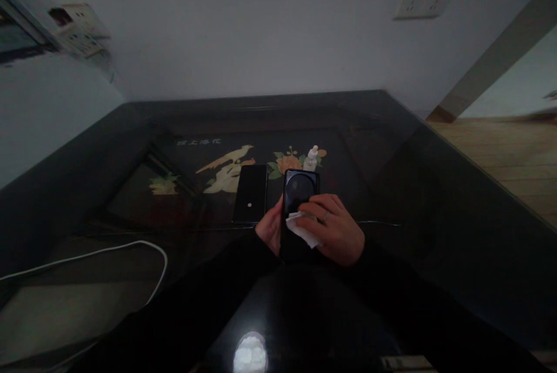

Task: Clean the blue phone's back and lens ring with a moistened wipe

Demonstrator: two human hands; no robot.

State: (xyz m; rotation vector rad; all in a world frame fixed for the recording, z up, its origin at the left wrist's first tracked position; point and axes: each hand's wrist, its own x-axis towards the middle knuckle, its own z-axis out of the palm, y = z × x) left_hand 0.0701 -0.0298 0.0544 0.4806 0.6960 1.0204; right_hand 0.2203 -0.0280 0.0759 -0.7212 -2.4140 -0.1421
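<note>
A dark smartphone (pixel 300 183) with a large round camera area at its top is held upright, its back facing me. My left hand (pixel 271 228) grips it along the left edge and partly disappears behind it. Pressed against the lower part of the phone's back is a white tissue (pixel 304 232), pinched under the fingers of my right hand (pixel 335 227), which wears a ring. To the left, a second black phone (pixel 251 193) lies flat on the table. Just behind the held phone stands a small clear bottle with a white dropper-like top (pixel 311 158).
The dark glossy table (pixel 365 129) carries a bird-and-flower picture (pixel 226 164). A white cable (pixel 108 249) curves across the left side. Sockets sit on the wall (pixel 424 0) at the right and in the left corner. Wooden floor (pixel 500 158) shows beyond the right edge.
</note>
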